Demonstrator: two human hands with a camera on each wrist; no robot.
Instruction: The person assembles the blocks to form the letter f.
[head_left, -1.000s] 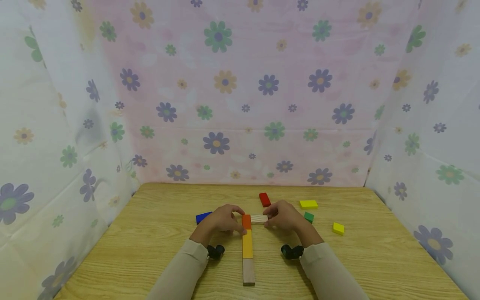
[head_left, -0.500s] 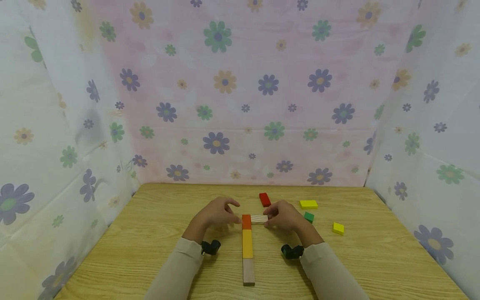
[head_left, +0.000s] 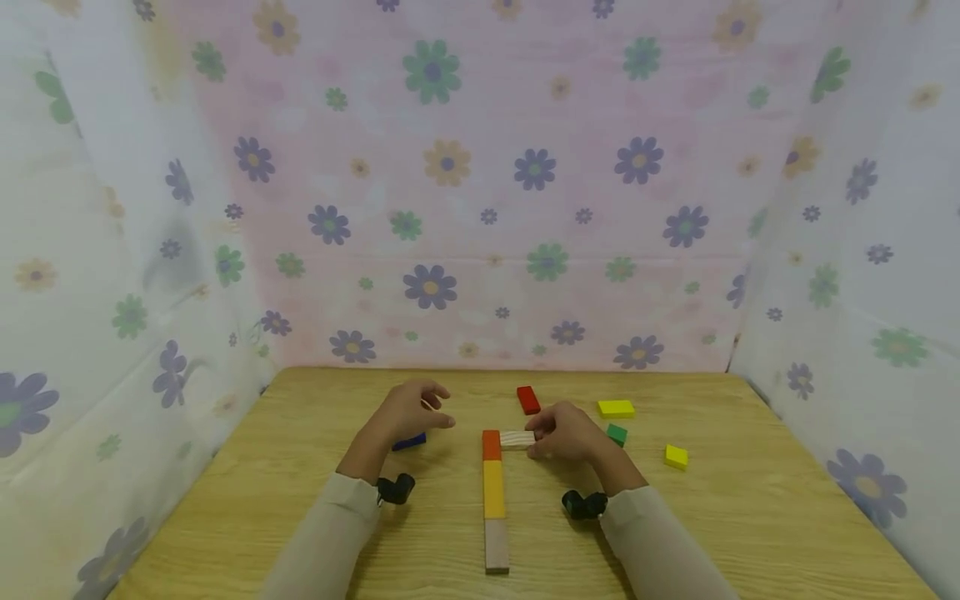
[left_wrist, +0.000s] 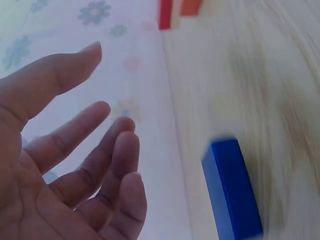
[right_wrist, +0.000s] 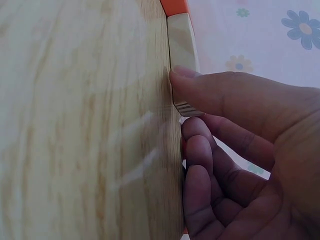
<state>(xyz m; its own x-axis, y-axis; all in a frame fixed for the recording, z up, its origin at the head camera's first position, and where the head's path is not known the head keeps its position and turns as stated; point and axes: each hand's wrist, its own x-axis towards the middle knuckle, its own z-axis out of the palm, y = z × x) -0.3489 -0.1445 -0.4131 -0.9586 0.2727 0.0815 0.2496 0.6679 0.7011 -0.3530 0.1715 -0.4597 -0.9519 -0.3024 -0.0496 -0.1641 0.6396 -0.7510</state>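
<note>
My right hand (head_left: pixel 566 432) pinches the outer end of a pale wooden block (right_wrist: pixel 182 42) between thumb and fingers. That block lies flat, its other end against the orange-red block (head_left: pixel 491 445). Below it in the head view run a yellow-orange block (head_left: pixel 493 489) and a grey-brown wooden block (head_left: pixel 497 546), joined in one straight column. My left hand (head_left: pixel 408 412) hovers left of the column, fingers loosely bent and holding nothing. Under and beside it lies a blue block (left_wrist: pixel 232 187), partly hidden by the hand in the head view.
Behind the column lies a red block (head_left: pixel 528 400). To the right are a yellow block (head_left: pixel 616 409), a green block (head_left: pixel 617 435), partly behind the right hand, and a second yellow block (head_left: pixel 677 457). Flowered cloth (head_left: pixel 487 183) walls the wooden table (head_left: pixel 300 533) at back and sides.
My left hand has left the orange-red block and moved left and slightly up, over toward the blue block. The right hand stays at the pale block.
</note>
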